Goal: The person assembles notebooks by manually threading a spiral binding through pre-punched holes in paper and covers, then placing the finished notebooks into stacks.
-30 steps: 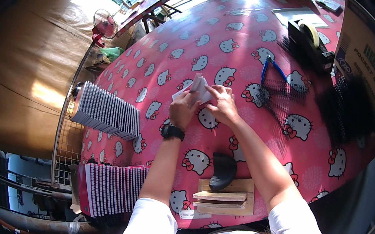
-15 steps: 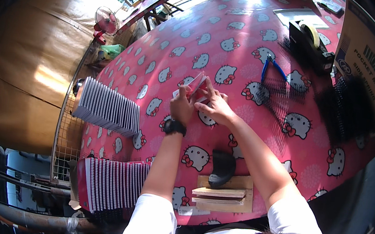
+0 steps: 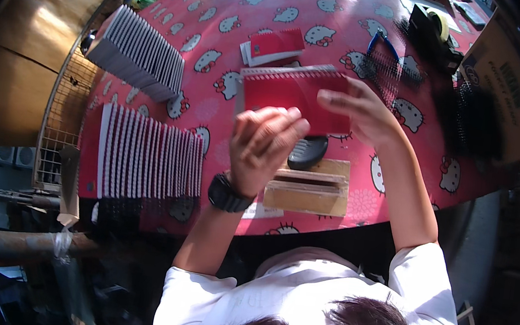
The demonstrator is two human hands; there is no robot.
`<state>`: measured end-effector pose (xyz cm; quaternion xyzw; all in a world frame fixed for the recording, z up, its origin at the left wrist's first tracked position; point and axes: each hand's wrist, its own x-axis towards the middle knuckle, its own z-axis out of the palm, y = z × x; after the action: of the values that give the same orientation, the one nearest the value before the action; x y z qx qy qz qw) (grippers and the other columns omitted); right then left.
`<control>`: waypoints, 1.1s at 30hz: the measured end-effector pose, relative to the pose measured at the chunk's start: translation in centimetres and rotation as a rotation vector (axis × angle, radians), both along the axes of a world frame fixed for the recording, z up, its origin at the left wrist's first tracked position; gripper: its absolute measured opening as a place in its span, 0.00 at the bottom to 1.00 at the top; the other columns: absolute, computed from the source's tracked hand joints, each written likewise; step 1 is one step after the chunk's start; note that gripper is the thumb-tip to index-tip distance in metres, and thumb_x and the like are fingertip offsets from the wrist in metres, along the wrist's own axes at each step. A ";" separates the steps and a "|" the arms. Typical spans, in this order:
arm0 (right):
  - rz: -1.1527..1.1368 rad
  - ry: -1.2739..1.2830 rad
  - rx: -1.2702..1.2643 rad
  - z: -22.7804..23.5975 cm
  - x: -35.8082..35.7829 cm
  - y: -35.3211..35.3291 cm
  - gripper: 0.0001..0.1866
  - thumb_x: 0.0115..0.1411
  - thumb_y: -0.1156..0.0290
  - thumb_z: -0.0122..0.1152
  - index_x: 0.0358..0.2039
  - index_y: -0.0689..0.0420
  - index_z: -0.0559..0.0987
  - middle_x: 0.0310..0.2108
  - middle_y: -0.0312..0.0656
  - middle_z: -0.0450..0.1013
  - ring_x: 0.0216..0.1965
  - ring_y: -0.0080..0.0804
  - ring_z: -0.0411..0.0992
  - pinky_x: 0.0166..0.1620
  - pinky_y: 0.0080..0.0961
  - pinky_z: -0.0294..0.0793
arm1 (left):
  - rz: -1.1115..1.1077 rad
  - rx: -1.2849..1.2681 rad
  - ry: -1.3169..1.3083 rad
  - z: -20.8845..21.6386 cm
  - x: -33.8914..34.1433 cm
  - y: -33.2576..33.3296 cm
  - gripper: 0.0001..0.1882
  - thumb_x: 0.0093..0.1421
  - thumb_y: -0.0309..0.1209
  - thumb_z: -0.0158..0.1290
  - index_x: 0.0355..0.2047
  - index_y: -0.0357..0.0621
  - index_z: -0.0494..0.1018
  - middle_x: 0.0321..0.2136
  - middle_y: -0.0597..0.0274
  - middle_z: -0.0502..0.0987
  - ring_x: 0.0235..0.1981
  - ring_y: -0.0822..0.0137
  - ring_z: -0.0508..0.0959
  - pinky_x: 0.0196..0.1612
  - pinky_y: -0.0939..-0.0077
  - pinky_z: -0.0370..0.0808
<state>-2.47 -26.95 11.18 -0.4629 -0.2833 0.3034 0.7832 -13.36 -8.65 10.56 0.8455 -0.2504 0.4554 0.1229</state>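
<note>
A red notebook [image 3: 300, 97] with a row of binding loops along its top edge is held up above the table, close to me. My right hand [image 3: 366, 114] grips its right edge, with the thumb across the cover. My left hand [image 3: 265, 144], wearing a black watch, is at its lower left corner; its curled fingers are partly blurred and overlap the cover. Just beyond lies a smaller-looking red-covered notebook [image 3: 278, 42] with white pages showing. Below the held notebook, a black curved object [image 3: 308, 154] rests against a wooden block with slots [image 3: 306, 197].
Two stacks of bound notebooks, one near [image 3: 147, 155] and one farther [image 3: 137, 53], stand at the left. Blue-handled pliers [image 3: 385, 43], loose black coils [image 3: 384, 77], a tape dispenser [image 3: 428, 37] and a cardboard box [image 3: 499, 88] occupy the right side.
My hands have come nearer and now hold a red notebook up. Another red notebook lies on the table beyond them. The whole view has shifted, showing more of my body.
</note>
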 end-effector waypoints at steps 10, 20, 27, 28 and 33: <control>-0.464 -0.608 -0.264 -4.1 -10.2 -5.7 0.11 0.55 0.84 0.61 0.40 0.63 0.77 0.31 0.35 0.77 0.33 0.18 0.73 0.38 0.16 0.73 | -0.214 -1.088 0.521 -3.7 -6.9 -0.4 0.14 0.54 0.25 0.61 0.42 0.37 0.76 0.43 0.55 0.77 0.45 0.69 0.75 0.48 0.71 0.71; -0.539 -0.715 -0.422 -6.7 -11.2 -5.9 0.23 0.49 0.79 0.68 0.48 0.59 0.74 0.45 0.38 0.74 0.48 0.28 0.68 0.50 0.26 0.68 | -0.183 -1.043 0.638 -4.8 -7.8 -0.4 0.24 0.56 0.30 0.59 0.52 0.38 0.69 0.45 0.55 0.76 0.48 0.66 0.73 0.53 0.72 0.68; -0.483 -0.016 0.038 -8.2 -13.5 -0.7 0.17 0.63 0.69 0.54 0.51 0.60 0.70 0.47 0.42 0.71 0.50 0.29 0.68 0.52 0.25 0.67 | -0.328 -1.493 0.669 -7.8 -7.4 -2.7 0.32 0.60 0.48 0.54 0.57 0.40 0.63 0.54 0.56 0.69 0.59 0.66 0.64 0.63 0.68 0.54; -0.477 0.037 0.012 -8.3 -13.6 0.1 0.15 0.64 0.70 0.53 0.50 0.61 0.71 0.45 0.42 0.73 0.49 0.28 0.69 0.51 0.24 0.68 | -0.323 -1.505 0.687 -8.3 -7.1 -2.7 0.32 0.60 0.48 0.54 0.57 0.39 0.64 0.53 0.57 0.70 0.57 0.66 0.66 0.62 0.68 0.56; -0.399 -0.107 -0.137 -8.0 -12.5 2.9 0.10 0.66 0.72 0.50 0.44 0.62 0.75 0.42 0.40 0.74 0.46 0.24 0.70 0.50 0.21 0.68 | -0.138 -1.548 0.561 -7.9 -5.8 -0.3 0.23 0.62 0.37 0.52 0.54 0.37 0.66 0.48 0.58 0.74 0.51 0.69 0.71 0.56 0.73 0.64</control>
<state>-14.95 -24.07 3.13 -0.5774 -0.2060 0.1360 0.7782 -19.18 -8.94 2.66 0.5866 0.1227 0.2623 0.7564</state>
